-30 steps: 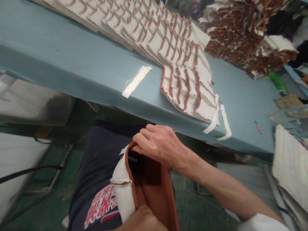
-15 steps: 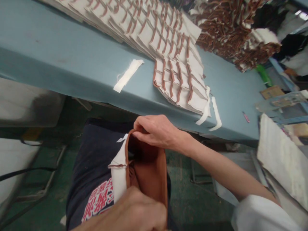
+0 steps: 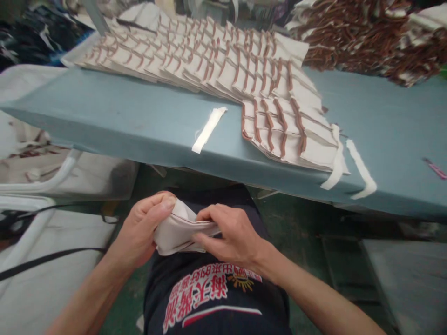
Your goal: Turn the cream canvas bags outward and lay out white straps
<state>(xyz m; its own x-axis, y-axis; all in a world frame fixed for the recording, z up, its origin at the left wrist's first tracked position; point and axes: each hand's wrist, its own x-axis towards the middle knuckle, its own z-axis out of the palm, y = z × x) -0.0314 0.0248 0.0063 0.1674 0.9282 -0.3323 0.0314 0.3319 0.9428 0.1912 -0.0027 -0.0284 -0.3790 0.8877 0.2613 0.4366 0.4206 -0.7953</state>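
Between my two hands, above my lap, is a folded white fabric piece [image 3: 178, 232] with seams along its edges. My left hand [image 3: 148, 221] pinches its left end, thumb on top. At the other end, my right hand [image 3: 230, 230] grips the cloth between thumb and fingers. Brown lining is mostly hidden from this side. Beneath the hands lies a dark apron [image 3: 216, 298] with red and white printed characters. On the table ahead, many similar white pieces [image 3: 272, 125] with brown edges lie in overlapping rows.
A blue-covered table [image 3: 139, 116] runs across in front. On it lie a white strip [image 3: 209, 130], two more strips near the rows, and a pink tool [image 3: 435, 168]. A brown and white fabric pile [image 3: 366, 37] stands at back right. White bins [image 3: 63, 237] are at left.
The piece has gone from held open with brown lining showing to folded with its white side out. Both hands moved closer together, and the view swung left.
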